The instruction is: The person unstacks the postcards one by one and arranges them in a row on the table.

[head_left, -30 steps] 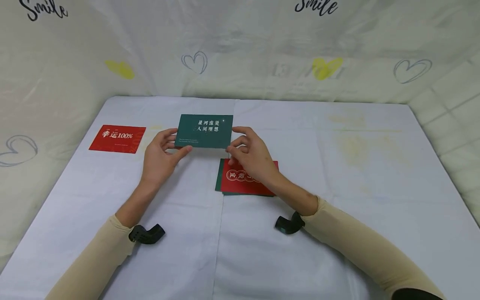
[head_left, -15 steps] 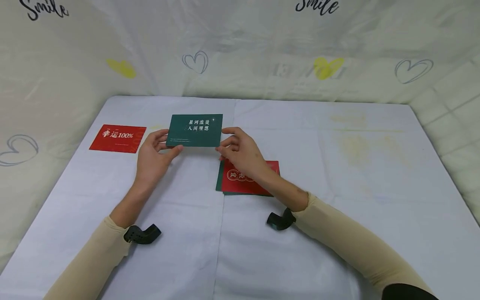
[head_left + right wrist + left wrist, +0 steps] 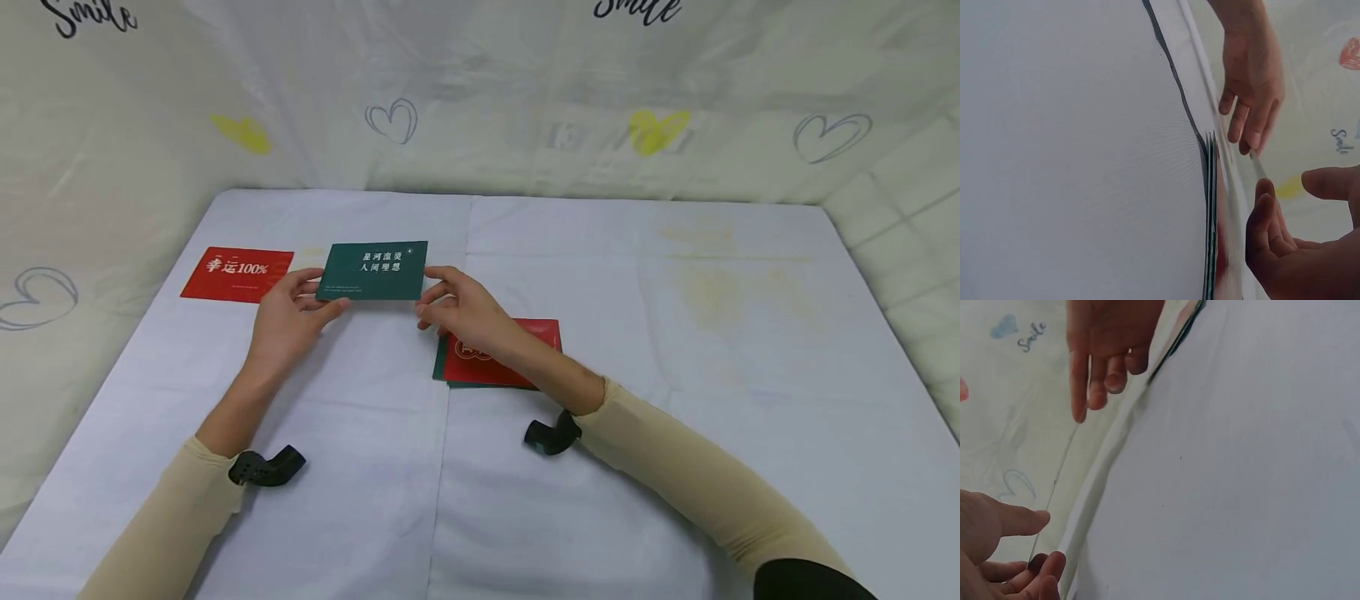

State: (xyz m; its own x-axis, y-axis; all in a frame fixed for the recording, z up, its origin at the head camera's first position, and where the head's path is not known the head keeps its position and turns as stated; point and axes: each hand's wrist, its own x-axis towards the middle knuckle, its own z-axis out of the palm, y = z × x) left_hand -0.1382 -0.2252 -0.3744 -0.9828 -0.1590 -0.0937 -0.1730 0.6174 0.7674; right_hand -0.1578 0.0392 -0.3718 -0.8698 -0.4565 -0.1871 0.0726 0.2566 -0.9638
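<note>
A green card (image 3: 375, 271) with white printed characters is held by both hands over the left-middle of the table. At its left edge my left hand (image 3: 288, 321) grips it, thumb along the lower corner and fingers behind. My right hand (image 3: 468, 308) holds the right edge with its fingertips, index finger higher and thumb near the lower corner. In the left wrist view the card shows edge-on as a thin line (image 3: 1057, 475). A red card (image 3: 236, 273) lies to the left, its lower right corner overlapped by my left hand. Under my right wrist, a red-topped card stack (image 3: 540, 333) is partly hidden.
A white cloth covers the table (image 3: 675, 458). Behind it hangs a pale curtain (image 3: 510, 100) printed with hearts and lettering. Green cards show beneath the red top one, and in the right wrist view the stack (image 3: 1210, 206) appears edge-on.
Both hands have carried the green card leftward toward the red card. In the last half second it has come down a little and tilted flatter. The red card and the stack stay put.
</note>
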